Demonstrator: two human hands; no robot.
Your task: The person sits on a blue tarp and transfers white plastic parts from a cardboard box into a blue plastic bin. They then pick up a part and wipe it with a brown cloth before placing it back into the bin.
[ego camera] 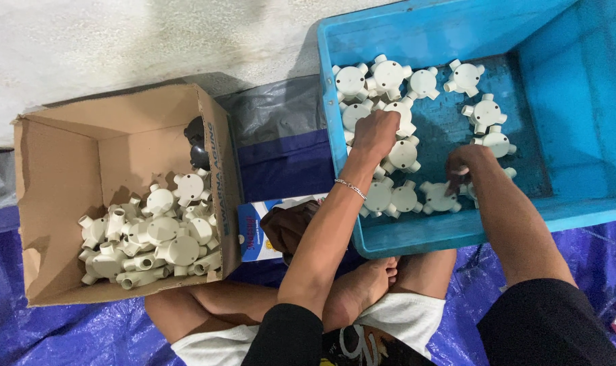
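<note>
Both my hands reach into a blue plastic crate [430, 230] holding several cream plastic conduit junction boxes [389, 74]. My left hand [375, 132], with a thin bracelet on the wrist, is closed over one junction box [404, 116] near the crate's left side. My right hand [467, 163] rests fingers-down among the junction boxes near the front wall, touching one [469, 190]; whether it grips it I cannot tell.
A cardboard box [57, 156] at my left holds a heap of the same cream fittings [152, 234]. A small blue-and-white carton [253, 230] lies between box and crate. I sit cross-legged on a blue tarp [23, 325]; a pale wall is behind.
</note>
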